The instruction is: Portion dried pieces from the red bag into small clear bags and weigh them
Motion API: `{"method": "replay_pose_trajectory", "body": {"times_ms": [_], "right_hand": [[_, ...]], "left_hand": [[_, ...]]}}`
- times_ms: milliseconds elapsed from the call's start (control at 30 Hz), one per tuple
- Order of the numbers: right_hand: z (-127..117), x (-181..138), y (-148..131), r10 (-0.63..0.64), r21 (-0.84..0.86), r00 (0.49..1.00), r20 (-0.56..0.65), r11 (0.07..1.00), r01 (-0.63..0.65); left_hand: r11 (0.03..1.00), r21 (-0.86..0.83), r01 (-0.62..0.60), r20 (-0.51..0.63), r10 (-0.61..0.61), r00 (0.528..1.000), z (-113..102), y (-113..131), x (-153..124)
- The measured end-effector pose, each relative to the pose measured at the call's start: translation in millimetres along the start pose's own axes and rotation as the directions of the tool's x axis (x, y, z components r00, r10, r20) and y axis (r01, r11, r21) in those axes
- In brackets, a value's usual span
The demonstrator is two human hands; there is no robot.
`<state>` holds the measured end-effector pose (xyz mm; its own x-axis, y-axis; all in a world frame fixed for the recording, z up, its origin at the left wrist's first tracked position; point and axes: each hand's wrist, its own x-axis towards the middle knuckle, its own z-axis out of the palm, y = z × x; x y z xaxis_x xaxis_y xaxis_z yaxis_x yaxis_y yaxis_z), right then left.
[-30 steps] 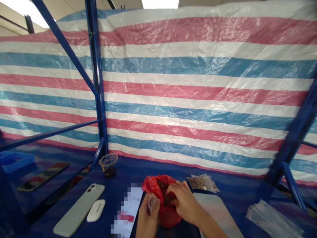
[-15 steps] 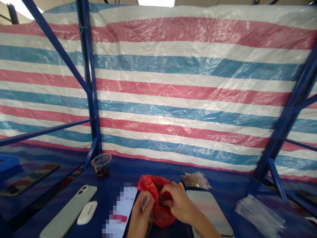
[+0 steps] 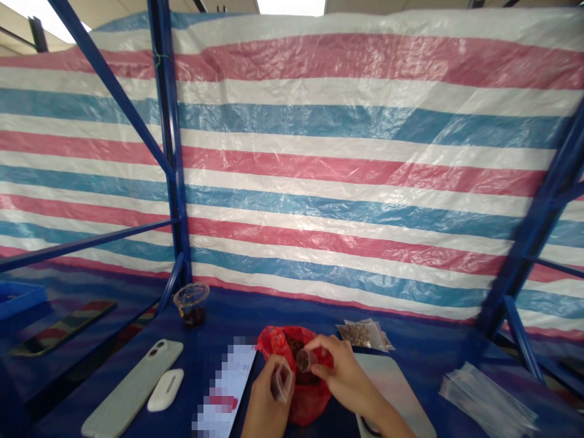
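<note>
Blue plastic crate (image 3: 20, 301) sits at the far left edge on a lower shelf, with a phone in a striped case (image 3: 64, 328) lying face up beside it, and a blue steel post (image 3: 168, 152) rises behind them against a striped tarpaulin (image 3: 319, 164). On the blue-covered table (image 3: 274, 310) stand a lidded clear cup (image 3: 191, 304) holding dark liquid, then a pale phone (image 3: 132, 389) and a white earbud case (image 3: 165, 390) lying just beside it. A paper slip (image 3: 223, 389), its print blurred out, lies next to the left hand (image 3: 264, 404), whose fingers pinch a clear plastic sleeve (image 3: 283, 383) upright. The right hand (image 3: 342, 371) has its fingertips closed on a short clear plastic tube (image 3: 305, 360), its long axis lying nearly level and its far end pointing left toward the sleeve, near it but not touching. The tube sits between the hands, nearer the right one, above a red plastic bag (image 3: 310, 404) whose open mouth shows dark brown lumps (image 3: 295, 345). Beyond lie a clear packet of seeds (image 3: 360, 334), a pale board (image 3: 392, 389) and a stack of clear sleeves (image 3: 488, 404)
</note>
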<state>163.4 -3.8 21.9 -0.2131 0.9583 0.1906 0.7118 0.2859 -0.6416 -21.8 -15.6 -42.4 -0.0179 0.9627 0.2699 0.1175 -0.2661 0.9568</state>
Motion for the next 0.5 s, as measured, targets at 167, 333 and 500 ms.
{"method": "replay_pose_trajectory", "body": {"times_ms": [167, 333, 500], "right_hand": [[-13, -7, -15, -0.033, 0.08, 0.999, 0.017, 0.996, 0.031], [-12, -14, -33, -0.08, 0.046, 0.997, 0.002, 0.996, 0.08], [-11, -14, -42, -0.262, -0.065, 0.965, -0.028, 0.964, 0.259]], "left_hand": [[0.998, 0.058, 0.002, 0.003, -0.002, 1.0, 6, -4, 1], [0.996, 0.089, 0.023, 0.043, -0.027, 0.999, 7, 6, 1], [0.982, 0.186, 0.023, 0.016, -0.027, 0.999, 7, 8, 2]]}}
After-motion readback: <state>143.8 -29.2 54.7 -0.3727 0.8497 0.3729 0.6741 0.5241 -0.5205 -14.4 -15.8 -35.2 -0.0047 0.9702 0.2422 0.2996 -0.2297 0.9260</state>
